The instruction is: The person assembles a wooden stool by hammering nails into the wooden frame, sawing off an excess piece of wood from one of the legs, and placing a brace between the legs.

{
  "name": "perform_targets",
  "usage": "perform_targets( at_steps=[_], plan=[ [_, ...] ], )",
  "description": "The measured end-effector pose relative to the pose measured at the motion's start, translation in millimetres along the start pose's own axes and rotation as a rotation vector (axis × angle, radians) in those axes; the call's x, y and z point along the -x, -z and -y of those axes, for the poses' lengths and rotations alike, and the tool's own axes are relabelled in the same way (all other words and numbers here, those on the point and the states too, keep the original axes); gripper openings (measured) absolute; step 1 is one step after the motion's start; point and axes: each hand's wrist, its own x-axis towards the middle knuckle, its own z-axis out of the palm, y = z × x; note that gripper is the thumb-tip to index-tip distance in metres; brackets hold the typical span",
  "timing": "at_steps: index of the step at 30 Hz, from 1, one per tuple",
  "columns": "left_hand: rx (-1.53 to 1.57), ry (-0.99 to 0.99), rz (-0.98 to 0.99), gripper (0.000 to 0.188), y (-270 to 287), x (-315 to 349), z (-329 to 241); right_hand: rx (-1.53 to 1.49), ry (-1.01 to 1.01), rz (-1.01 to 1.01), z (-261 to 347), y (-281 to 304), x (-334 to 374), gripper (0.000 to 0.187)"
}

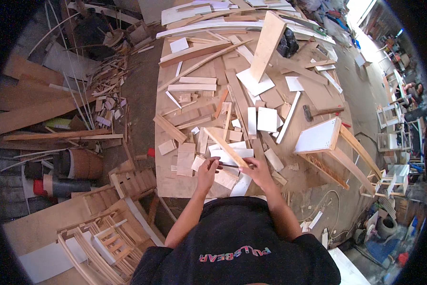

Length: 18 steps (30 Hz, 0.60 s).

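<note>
My left hand is closed, its fingertips pinching the left end of a thin dark rod; the frame is too coarse to tell its kind. My right hand has its fingers closed round the near end of a pale wooden strip, which slants away to the far left. The rod's right end reaches the right fingers, under the strip. Below the hands lie a wooden block and white-faced board pieces on the worktable.
A hammer lies on the right. Near it a small stool-like frame rests at the table's edge. Farther off, a tall plank stands upright. Offcuts cover much of the tabletop. Wooden frames lean at the lower left.
</note>
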Motion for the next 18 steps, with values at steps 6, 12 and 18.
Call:
perform_targets(
  at_steps=[6, 12, 18],
  plan=[
    [-0.340, -0.221, -0.074, 0.036, 7, -2, 11, 0.000, -0.080, -0.031, -26, -4, 44, 0.056],
    [0.124, -0.128, -0.086, 0.034, 12, 18, 46, 0.265, 0.071, -0.016, -17, -25, 57, 0.058],
    [0.275, -0.017, -0.252, 0.036, 28, 23, 32, 0.343, 0.155, 0.155, 4, -23, 26, 0.061]
  ],
)
